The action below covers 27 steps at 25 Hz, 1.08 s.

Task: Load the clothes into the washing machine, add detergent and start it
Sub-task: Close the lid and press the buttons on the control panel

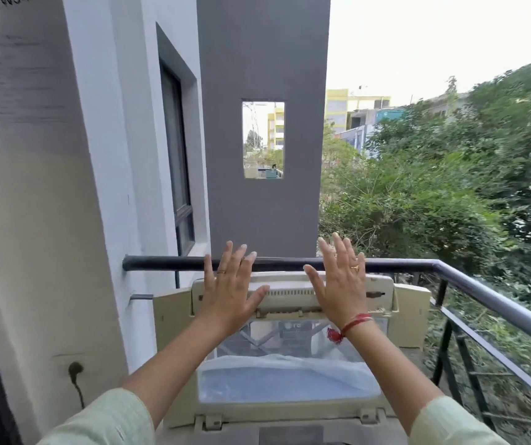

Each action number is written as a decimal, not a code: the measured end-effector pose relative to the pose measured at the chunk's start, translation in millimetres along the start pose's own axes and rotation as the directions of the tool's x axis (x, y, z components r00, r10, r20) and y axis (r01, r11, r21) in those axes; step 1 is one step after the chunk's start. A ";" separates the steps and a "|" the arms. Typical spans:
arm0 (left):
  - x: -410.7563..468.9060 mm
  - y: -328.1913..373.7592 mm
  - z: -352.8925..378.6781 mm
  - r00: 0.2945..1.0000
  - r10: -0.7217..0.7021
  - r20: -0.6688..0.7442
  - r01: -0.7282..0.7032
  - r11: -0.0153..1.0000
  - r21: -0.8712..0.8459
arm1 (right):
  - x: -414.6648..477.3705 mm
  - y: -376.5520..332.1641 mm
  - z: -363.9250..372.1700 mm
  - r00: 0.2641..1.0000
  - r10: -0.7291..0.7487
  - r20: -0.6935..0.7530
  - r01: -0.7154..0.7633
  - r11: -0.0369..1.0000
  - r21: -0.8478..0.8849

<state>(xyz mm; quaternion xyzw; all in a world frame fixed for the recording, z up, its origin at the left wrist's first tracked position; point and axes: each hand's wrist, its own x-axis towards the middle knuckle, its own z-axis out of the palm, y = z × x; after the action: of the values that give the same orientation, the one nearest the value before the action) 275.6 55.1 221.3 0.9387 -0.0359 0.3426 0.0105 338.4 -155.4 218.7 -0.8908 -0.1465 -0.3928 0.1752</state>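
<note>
A cream top-loading washing machine (413, 311) stands on a balcony below me. Its lid (289, 380) has a clear window and looks folded partway at a hinge. My left hand (230, 289) and my right hand (339, 284) are both raised over the far part of the lid, palms down, fingers spread, holding nothing. Whether the palms touch the lid I cannot tell. No clothes or detergent show in the head view.
A dark metal railing (488, 301) runs behind the machine and down the right side. A white wall (33, 252) with a plugged socket (75, 369) is on the left. A grey wall (264, 203) and trees (434, 187) lie beyond.
</note>
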 end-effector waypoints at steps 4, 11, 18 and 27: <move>10.0 1.8 8.2 0.994 -0.037 0.099 0.039 0.999 -0.011 | 12.4 3.8 6.6 0.975 -0.039 0.218 0.048 0.998 -0.034; -2.8 7.7 2.2 0.983 -0.068 0.173 0.078 0.996 -0.051 | 2.5 1.5 -8.9 0.951 -0.040 0.305 0.056 0.997 -0.043; -46.1 20.6 -24.5 0.992 -0.040 0.116 0.050 0.994 -0.093 | -37.3 -6.5 -48.5 0.958 -0.064 0.281 0.075 0.997 -0.030; -144.3 48.3 -56.5 0.998 0.011 0.067 -0.004 0.995 -0.104 | -88.3 8.5 -117.2 0.790 -0.317 0.524 0.268 0.948 0.169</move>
<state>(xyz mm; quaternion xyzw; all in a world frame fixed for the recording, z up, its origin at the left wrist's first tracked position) 125.6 18.1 171.3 0.9478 -0.0575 0.3086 0.0567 208.5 -224.0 224.5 -0.9234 -0.3431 -0.1387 0.1014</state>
